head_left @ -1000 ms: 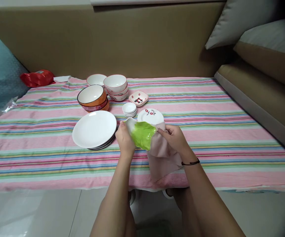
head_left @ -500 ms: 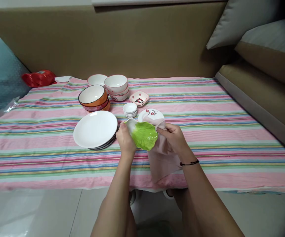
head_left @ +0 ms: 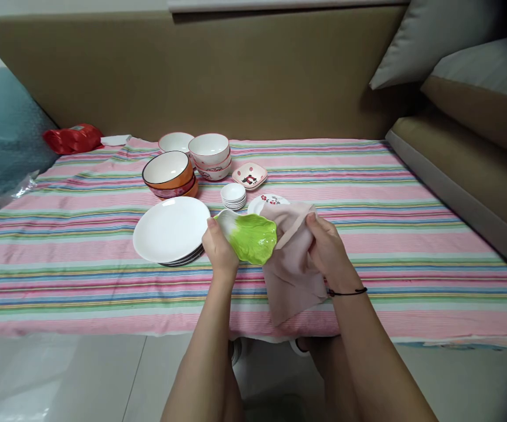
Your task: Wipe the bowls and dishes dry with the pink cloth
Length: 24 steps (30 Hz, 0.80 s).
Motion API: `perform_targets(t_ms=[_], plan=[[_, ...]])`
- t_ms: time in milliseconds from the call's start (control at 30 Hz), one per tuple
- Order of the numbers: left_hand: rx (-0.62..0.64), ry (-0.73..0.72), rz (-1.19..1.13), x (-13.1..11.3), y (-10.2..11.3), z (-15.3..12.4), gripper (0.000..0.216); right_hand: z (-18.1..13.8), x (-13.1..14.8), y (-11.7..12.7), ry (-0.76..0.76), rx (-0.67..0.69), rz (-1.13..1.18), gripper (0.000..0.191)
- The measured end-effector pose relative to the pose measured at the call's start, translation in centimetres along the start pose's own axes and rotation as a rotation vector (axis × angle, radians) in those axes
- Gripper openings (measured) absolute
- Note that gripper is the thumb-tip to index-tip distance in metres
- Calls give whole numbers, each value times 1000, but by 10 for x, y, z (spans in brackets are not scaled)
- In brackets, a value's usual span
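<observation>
My left hand [head_left: 218, 249] is closed on the white end of a green leaf-shaped dish [head_left: 249, 235], holding it just above the striped cloth. My right hand [head_left: 330, 249] grips a pink cloth [head_left: 292, 264] that lies bunched against the dish's right edge and hangs down over the table front. A small floral plate [head_left: 267, 201] peeks out behind the cloth.
A stack of white plates [head_left: 170, 230] sits left of the dish. Behind are orange bowls [head_left: 168, 174], white patterned bowls [head_left: 208, 153], small white saucers [head_left: 232, 195] and a pink square dish [head_left: 249, 175]. A red packet [head_left: 72, 138] lies far left. Sofa cushions [head_left: 468, 140] border the right.
My right hand has moved right and pulled the pink cloth off the dish's face to its right edge. The green dish has tilted flatter and shifted slightly left.
</observation>
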<state>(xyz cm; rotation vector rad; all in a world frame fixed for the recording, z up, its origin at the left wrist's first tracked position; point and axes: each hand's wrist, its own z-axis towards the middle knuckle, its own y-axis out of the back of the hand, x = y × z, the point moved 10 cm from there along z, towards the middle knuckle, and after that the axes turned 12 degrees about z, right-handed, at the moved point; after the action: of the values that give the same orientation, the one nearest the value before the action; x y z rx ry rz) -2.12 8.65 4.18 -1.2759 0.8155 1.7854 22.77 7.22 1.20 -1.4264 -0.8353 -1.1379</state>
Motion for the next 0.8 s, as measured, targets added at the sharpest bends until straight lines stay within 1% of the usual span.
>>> perform_targets(t_ms=[100,167,233,300,367,433,533,600,700,767,800], plan=[[5,4,-15,0,-1,-1,67,-2,-4,-8,-60,23,31,53],[43,11,-50,0,-7,-3,68,-5,-8,-17,-106,60,48,50],[86,15,-93,-1,-13,-5,69,-9,-12,-32,-161,147,78,43],[106,21,-124,-1,-16,-7,69,-14,-17,-47,-225,242,108,31],[105,28,-139,-1,-17,-8,69,-16,-18,-52,-230,270,87,24],[106,20,-130,0,-16,-7,69,-13,-11,-49,-141,227,14,26],[114,11,-105,4,-17,-7,67,-8,2,-39,36,110,-132,29],[122,2,-79,5,-17,-8,65,-8,9,-33,124,30,-253,29],[191,-100,11,-4,-24,-12,64,-10,13,-29,206,-44,-426,33],[241,-186,83,-13,-30,-17,63,-12,15,-29,243,-67,-493,36],[249,-207,103,-15,-32,-18,62,-13,15,-29,261,-71,-514,38]])
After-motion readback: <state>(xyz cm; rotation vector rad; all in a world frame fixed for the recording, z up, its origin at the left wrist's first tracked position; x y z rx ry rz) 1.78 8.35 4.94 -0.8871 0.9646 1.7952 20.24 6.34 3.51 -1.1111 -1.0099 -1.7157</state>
